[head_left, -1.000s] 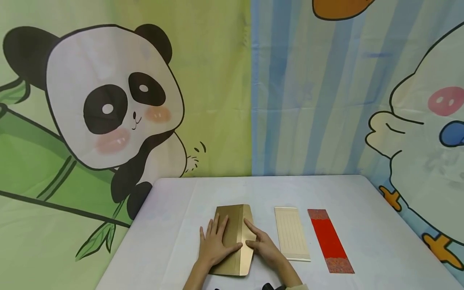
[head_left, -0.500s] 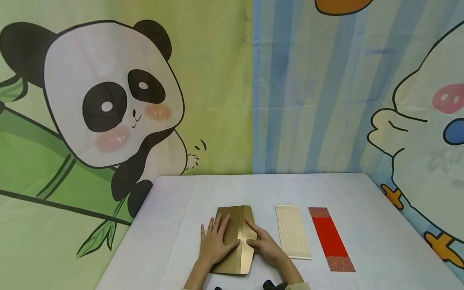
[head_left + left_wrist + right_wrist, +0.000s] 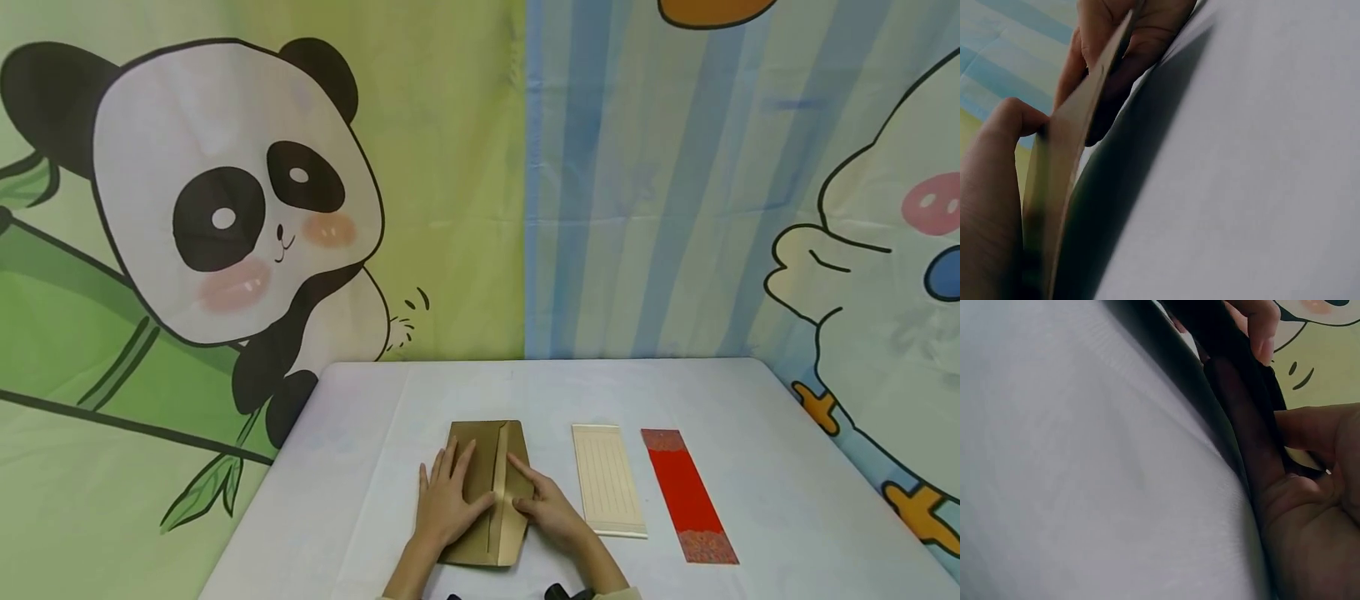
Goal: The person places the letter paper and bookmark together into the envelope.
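Observation:
A gold-brown paper envelope [image 3: 487, 437] lies on the white table, its long side flap [image 3: 512, 537] on the right standing partly raised. My left hand [image 3: 447, 504] rests spread on the envelope's left part, the thumb reaching to the flap's fold. At the right edge my right hand [image 3: 547, 508] pinches the flap between thumb and fingers. In the right wrist view the right thumb [image 3: 1310, 428] is on one side of the dark flap and a finger on the other. In the left wrist view the left thumb [image 3: 997, 150] touches the raised paper [image 3: 1063, 162].
To the right lie a cream lined sheet [image 3: 609, 483] and, beyond it, a red strip [image 3: 686, 492] with patterned ends. The white table [image 3: 780, 500] ends at a cartoon-printed curtain [image 3: 450, 167]. Part of a black device [image 3: 566, 592] shows by the right wrist.
The flap has tilted up and inward towards the left, its bright sheen narrowing to a strip by the fold. Both hands stay nearly in place; the head view shifts slightly.

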{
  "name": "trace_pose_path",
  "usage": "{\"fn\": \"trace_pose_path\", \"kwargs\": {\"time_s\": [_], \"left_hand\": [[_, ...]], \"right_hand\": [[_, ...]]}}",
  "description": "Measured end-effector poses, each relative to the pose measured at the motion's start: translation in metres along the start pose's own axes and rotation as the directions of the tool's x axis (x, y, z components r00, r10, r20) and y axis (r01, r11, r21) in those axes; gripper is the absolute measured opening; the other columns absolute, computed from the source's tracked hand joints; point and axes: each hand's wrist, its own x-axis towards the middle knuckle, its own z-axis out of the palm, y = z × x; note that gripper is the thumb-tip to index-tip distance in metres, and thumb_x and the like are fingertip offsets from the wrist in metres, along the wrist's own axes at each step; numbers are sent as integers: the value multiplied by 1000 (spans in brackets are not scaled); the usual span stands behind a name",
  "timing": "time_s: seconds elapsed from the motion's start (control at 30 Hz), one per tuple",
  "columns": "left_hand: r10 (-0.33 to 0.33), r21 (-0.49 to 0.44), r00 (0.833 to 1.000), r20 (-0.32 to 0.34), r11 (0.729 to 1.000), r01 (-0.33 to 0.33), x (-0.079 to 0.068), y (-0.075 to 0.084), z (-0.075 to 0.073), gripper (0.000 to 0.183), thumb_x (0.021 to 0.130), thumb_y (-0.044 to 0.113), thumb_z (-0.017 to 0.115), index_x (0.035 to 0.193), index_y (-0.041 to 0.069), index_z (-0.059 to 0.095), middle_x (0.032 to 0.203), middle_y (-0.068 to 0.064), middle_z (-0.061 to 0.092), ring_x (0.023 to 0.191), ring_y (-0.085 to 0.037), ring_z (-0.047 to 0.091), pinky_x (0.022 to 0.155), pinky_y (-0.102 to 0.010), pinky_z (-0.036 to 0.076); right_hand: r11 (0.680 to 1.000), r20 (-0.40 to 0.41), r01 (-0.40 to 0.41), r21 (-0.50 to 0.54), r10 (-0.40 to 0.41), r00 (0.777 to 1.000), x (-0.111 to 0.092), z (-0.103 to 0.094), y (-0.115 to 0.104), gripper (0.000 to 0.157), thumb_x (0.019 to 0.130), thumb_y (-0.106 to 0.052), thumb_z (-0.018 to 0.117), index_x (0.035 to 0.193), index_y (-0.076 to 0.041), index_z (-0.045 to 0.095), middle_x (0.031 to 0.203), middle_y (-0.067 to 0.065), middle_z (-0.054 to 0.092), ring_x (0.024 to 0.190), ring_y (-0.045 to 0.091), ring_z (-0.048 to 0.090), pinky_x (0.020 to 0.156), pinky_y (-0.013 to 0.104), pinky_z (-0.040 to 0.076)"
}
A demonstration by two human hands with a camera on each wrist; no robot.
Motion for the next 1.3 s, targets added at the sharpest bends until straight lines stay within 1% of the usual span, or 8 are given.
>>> {"fn": "trace_pose_path", "kwargs": {"time_s": [0.1,0.23,0.3,0.37,0.5,0.9,1.07,1.3], "left_hand": [[1,6,1000,-27,1000,-1,1,3,0,90,70,70,56,144,26,34,151,-11,21,128,-41,32,99,-62,20],[-1,31,998,-70,1000,3,4,7,-1,95,65,76,54,143,27,35,151,-10,20,126,-39,35,97,-57,27],[-5,44,996,-94,999,9,6,9,-1,98,63,80,52,143,27,36,151,-9,21,124,-38,37,95,-55,30],[-11,58,994,-109,998,18,7,11,-1,99,61,82,51,143,27,36,151,-9,22,122,-36,39,93,-53,33],[-20,77,991,-134,997,31,7,14,-1,100,59,80,55,142,28,37,150,-9,23,115,-33,43,86,-48,37],[23,46,979,-204,999,-14,9,15,-2,84,57,55,68,134,26,50,145,-12,34,74,-21,42,61,-30,31],[0,35,980,-201,999,7,7,15,-1,83,55,53,69,133,29,51,145,-8,34,68,-18,37,56,-26,30],[-23,46,982,-186,998,32,5,11,3,82,56,55,68,132,31,52,146,-4,34,65,-18,42,51,-24,31]], "right_hand": [[999,13,33,30,-33,999,1,-1,4,73,85,10,48,148,-13,19,147,29,13,99,28,57,75,28,51],[996,29,84,19,-84,996,1,-1,5,73,86,7,50,148,-13,17,150,24,4,128,35,32,92,29,42],[995,26,102,-7,-102,994,1,-1,5,73,86,6,51,148,-12,18,151,23,3,120,28,43,85,24,45],[995,21,102,-18,-102,995,1,-1,4,72,87,5,52,148,-14,19,151,22,4,94,16,56,71,20,48],[994,32,106,-3,-106,994,0,-1,3,72,87,6,51,148,-14,19,151,22,4,70,4,48,59,18,45],[993,49,115,34,-117,992,0,-2,2,71,88,8,48,149,-14,17,149,24,13,70,13,51,59,20,46],[991,51,127,46,-130,990,-1,-1,3,72,87,8,49,148,-11,17,150,24,9,101,25,54,70,27,51],[994,31,104,19,-104,994,0,1,3,71,87,10,48,148,-9,17,148,27,10,109,34,52,80,32,50]]}}
